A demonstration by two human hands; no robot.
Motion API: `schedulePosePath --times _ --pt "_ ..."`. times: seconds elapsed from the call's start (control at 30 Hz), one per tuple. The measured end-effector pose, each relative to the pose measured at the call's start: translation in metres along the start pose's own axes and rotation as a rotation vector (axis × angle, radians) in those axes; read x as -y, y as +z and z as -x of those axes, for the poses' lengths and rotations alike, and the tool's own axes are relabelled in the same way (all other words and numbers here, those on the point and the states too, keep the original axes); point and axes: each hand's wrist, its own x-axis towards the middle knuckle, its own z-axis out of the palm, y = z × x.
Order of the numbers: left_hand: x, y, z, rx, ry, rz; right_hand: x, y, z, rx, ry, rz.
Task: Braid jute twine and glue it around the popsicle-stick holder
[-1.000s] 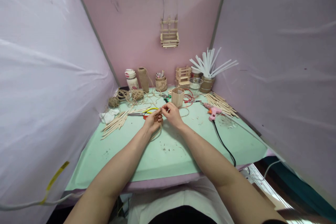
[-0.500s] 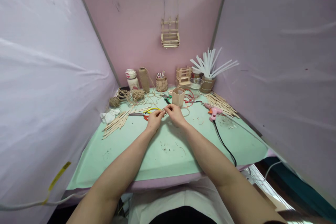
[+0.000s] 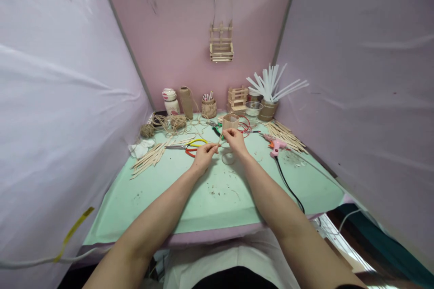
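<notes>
My left hand (image 3: 204, 154) and my right hand (image 3: 233, 139) are raised just above the green table mat (image 3: 190, 194), both pinched on a thin length of jute twine (image 3: 228, 158) that loops down below them. The right hand is slightly higher and farther back than the left. Right behind the right hand stands a small cup made of wooden sticks (image 3: 231, 122). Yellow-handled scissors (image 3: 188, 145) lie just left of my left hand.
A pink glue gun (image 3: 275, 144) with a black cord lies to the right, loose wooden sticks (image 3: 149, 157) to the left and at back right. Twine balls, jars, a stick crate and a jar of white sticks (image 3: 269, 95) line the back. Purple partitions wall three sides.
My hands have drawn apart a little: the right hand has lifted up and back towards the stick cup, and the twine loop now hangs open beneath the hands.
</notes>
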Motion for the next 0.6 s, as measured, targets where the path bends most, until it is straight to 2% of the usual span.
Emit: schedulePosePath --times 0.2,0.37,0.47,0.6 --pt "0.003 -0.002 -0.003 -0.063 -0.07 0.107 0.007 0.0 0.003 0.049 -0.018 -0.084" --pt "0.008 -0.006 -0.006 -0.103 -0.103 0.137 0.012 0.003 0.009 0.192 -0.048 -0.042" --pt "0.011 -0.008 -0.01 -0.076 -0.173 0.27 0.011 0.005 0.011 0.251 -0.107 0.021" --pt "0.011 -0.011 -0.014 -0.02 -0.266 0.517 0.007 0.006 0.012 0.211 -0.216 0.13"
